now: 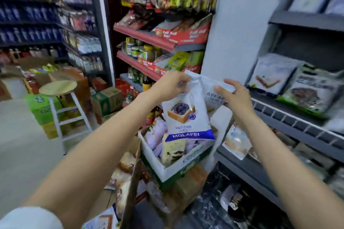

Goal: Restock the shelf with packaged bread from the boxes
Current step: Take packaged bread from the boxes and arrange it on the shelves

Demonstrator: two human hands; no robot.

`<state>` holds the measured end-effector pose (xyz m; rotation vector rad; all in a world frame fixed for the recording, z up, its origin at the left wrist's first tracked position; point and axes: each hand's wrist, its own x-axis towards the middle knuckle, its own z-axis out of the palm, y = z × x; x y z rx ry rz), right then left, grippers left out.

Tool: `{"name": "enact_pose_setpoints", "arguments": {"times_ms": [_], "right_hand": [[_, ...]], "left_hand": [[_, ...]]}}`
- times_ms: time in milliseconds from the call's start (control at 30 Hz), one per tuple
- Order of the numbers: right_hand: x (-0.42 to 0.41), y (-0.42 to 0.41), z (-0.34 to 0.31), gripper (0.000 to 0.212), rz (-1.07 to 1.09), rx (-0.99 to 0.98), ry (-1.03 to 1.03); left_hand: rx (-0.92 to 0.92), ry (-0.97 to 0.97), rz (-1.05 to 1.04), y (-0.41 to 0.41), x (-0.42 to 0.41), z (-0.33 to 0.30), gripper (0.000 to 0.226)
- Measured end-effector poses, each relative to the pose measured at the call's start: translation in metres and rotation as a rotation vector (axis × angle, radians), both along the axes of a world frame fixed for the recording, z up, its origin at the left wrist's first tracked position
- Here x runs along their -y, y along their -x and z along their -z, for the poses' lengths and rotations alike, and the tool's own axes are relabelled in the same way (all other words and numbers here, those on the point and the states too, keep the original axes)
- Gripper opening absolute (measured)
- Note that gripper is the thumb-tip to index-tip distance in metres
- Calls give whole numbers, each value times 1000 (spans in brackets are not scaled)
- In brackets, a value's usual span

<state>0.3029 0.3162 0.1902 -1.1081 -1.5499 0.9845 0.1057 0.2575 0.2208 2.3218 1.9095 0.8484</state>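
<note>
White bread packet (186, 115) with a blue band; white-and-green box (178, 168); grey shelf (297, 122).

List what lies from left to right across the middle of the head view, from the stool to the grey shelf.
Wooden stool → green cardboard box → left hand gripping the white bread bag → right hand holding a second bag → bread packs on the grey shelf.
</note>
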Motion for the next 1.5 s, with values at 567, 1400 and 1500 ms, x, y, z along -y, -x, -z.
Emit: {"name": "enact_pose_setpoints", "arguments": {"times_ms": [567,1400,1500], "right_hand": [[-198,-163,-49,8,325,6,-46],[-201,-163,-31,74,209,260,-95],[-203,-161,-15,78,314,231,-79]], "left_hand": [[87,-307,-228,-172,-200,-62,28],[-270,-115,30,-221,-272,-47,36],[-42,-20,-137,-212,-268,-22,63]]}}
